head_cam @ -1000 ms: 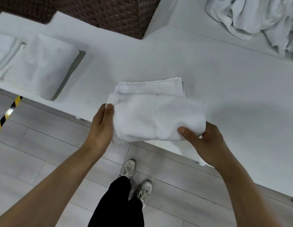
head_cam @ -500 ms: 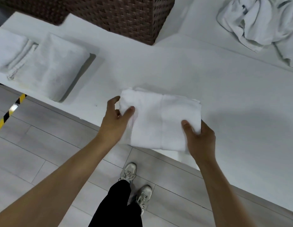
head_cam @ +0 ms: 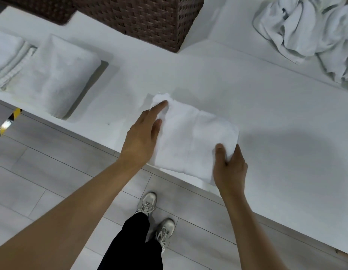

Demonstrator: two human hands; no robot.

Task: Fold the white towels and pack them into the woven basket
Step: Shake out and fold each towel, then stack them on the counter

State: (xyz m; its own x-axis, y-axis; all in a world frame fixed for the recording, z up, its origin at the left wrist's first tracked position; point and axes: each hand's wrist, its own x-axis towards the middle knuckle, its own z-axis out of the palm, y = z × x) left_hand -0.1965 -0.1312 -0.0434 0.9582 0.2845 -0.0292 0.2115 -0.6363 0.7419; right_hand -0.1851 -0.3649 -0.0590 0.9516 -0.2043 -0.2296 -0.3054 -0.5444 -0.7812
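At the centre of the frame, a person's left hand (head_cam: 143, 137) lies with straight fingers against the left edge of a folded white towel (head_cam: 192, 139), the index fingertip reaching its upper left corner and the thumb resting on the cloth. The right hand (head_cam: 228, 168) grips the towel's lower right corner, thumb on top and fingers curled beneath the fold. The towel sits at the near edge of a white bench (head_cam: 286, 133), its lower edge hanging slightly past the lip.

To the upper left of the frame, a second folded towel (head_cam: 54, 78) lies flat on the bench, and just beside it, at the far left edge, a third folded towel (head_cam: 7, 53) is partly cut off by the frame. Across the top centre stands the dark brown woven basket (head_cam: 142, 18), its near corner resting on the bench well apart from the towel in hand; its inside is not in view. In the upper right corner, a heap of unfolded white towels (head_cam: 309, 30) lies crumpled on the bench.

Below the bench edge, pale grey floor tiles (head_cam: 42, 172) fill the lower frame, with a black trouser leg (head_cam: 134, 244) and two light sneakers (head_cam: 149, 203) at bottom centre. A yellow-and-black striped floor marking (head_cam: 7, 123) shows at the left edge.
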